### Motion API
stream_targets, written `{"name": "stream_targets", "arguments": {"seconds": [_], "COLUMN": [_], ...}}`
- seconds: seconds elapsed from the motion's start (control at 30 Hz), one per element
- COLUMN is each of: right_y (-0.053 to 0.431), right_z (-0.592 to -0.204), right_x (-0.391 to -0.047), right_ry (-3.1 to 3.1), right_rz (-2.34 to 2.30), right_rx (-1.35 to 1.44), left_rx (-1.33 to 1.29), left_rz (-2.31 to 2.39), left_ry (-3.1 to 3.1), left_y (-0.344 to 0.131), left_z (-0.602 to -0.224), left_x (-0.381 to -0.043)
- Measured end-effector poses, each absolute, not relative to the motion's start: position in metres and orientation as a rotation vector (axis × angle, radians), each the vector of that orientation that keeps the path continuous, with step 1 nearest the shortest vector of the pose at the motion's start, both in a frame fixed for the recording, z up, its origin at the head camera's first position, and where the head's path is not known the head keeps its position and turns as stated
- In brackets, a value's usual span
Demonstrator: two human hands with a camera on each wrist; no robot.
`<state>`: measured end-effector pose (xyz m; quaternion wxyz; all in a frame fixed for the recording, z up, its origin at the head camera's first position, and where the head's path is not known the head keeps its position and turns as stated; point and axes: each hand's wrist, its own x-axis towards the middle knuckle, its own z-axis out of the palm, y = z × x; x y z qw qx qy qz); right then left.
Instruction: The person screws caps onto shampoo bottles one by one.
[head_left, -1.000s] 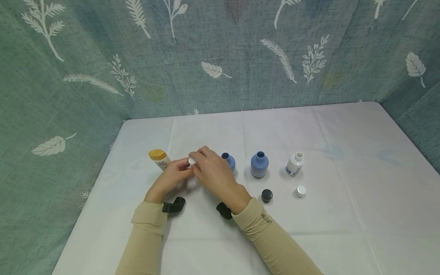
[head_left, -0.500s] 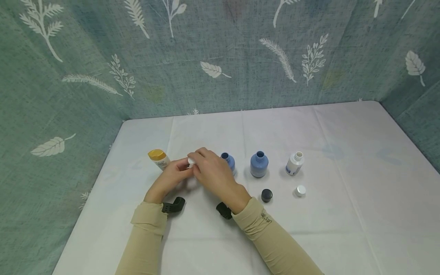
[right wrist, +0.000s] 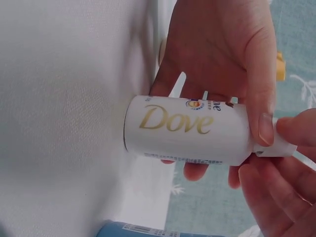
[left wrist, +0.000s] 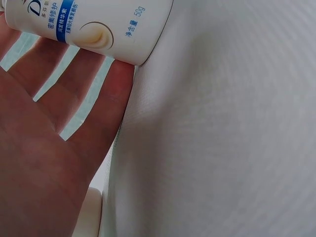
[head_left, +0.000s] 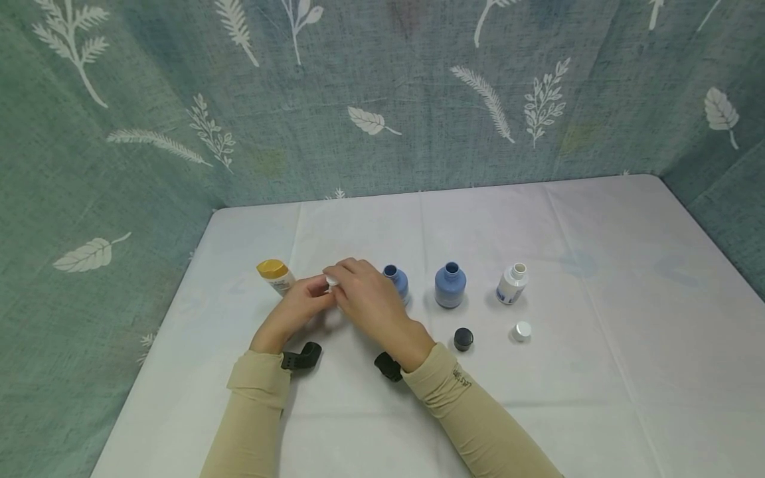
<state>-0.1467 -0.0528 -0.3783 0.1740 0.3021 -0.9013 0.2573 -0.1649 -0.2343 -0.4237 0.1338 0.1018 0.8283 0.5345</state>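
My left hand [head_left: 295, 311] holds a small white Dove bottle [right wrist: 185, 129] upright, its fingers around the back and its thumb near the shoulder. In the left wrist view the bottle [left wrist: 94, 24] lies against several fingertips, and its base is at the tablecloth. The thumb and fingers of my right hand [head_left: 378, 302] pinch a white cap [right wrist: 282, 140] at the bottle's top. From the head view, the two hands hide nearly all of this bottle; only a bit of the white cap [head_left: 332, 281] shows between them.
A white bottle with a yellow cap [head_left: 273, 269] stands behind my left hand. To the right are an uncapped blue bottle [head_left: 399, 282], partly hidden, another uncapped blue bottle [head_left: 451, 287] and an uncapped white bottle [head_left: 511, 287]. Nearer lie a black cap [head_left: 463, 339] and a white cap [head_left: 522, 331].
The right hand's fingers have shifted slightly left over the cap, which shows a little less now. The left hand and the bottles on the table stay as they were.
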Motion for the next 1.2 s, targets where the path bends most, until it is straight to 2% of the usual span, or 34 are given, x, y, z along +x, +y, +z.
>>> {"name": "stream_targets", "arguments": {"seconds": [1.2], "right_y": [-0.053], "right_z": [-0.3777], "right_x": [-0.1462], "right_ry": [-2.542], "right_rz": [0.717], "right_rx": [0.858], "left_rx": [0.321], "left_rz": [1.557], "left_ry": [2.408], "left_y": [-0.236], "left_z": [-0.4252], "left_x": [-0.1644]}}
